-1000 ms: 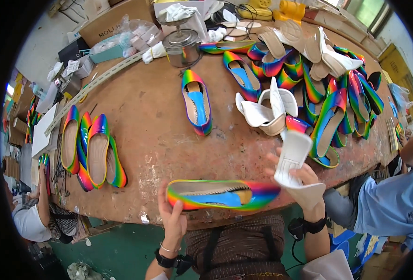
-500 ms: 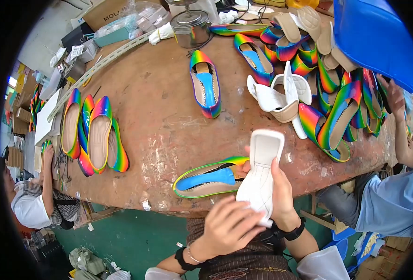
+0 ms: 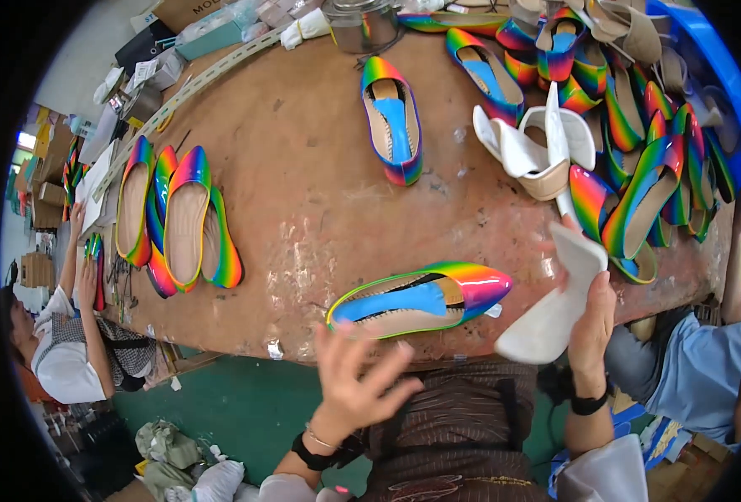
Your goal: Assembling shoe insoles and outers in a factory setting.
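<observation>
In my right hand (image 3: 589, 330) is a white insole (image 3: 546, 314), gripped along its edge between thumb and fingers and held up off the table near its front edge. My left hand (image 3: 355, 376) is empty, its fingers spread and slightly blurred, close to the heel end of a rainbow-coloured flat shoe (image 3: 483, 289). That shoe lies on its own, toe pointing right, with a blue strip showing inside. Farther right, several white insoles (image 3: 504, 146) stand bundled together beside a heap of rainbow shoes (image 3: 642, 209).
One rainbow flat (image 3: 393, 134) lies mid-table (image 3: 287, 176), another (image 3: 487, 79) beyond it. Finished-looking flats (image 3: 186, 226) sit at the left. A metal pot (image 3: 362, 29) stands at the back, a blue bin (image 3: 730, 92) at the far right. People work at both sides.
My right hand has carried the white insole to the right, away from the shoe. My left hand has let go of the insole and moved left, fingers spreading. The view has shifted; the blue bin shows less.
</observation>
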The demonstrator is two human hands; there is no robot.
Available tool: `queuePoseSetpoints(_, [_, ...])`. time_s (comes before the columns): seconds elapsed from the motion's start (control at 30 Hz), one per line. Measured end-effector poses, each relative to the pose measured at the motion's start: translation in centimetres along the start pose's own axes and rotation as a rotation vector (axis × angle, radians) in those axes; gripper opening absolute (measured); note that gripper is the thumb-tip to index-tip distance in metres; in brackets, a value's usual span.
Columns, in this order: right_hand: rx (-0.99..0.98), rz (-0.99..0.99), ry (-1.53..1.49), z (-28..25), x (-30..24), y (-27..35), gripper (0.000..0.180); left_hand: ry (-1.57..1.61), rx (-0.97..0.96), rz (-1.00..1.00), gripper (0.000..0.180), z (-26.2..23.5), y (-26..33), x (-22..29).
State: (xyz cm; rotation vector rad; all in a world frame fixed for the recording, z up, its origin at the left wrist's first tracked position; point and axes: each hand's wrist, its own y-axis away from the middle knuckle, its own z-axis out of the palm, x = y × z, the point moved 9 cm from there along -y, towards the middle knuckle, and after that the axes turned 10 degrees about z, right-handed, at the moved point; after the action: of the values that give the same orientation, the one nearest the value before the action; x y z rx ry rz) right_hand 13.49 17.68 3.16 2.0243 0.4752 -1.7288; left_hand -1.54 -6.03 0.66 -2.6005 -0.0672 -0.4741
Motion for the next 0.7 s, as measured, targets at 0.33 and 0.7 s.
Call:
queuePoseSetpoints(0.33, [-0.38,-0.655,0.682,12.8,0.8,2.5,0.034,0.277,0.056,-0.272,0.143,4.3,2.2,-7.9])
queuePoseSetpoints(0.7, [-0.585,-0.397,0.36,17.7,4.1,2.1,0.035,0.401,0.207,-0.346,0.152,4.5,4.0,-8.5])
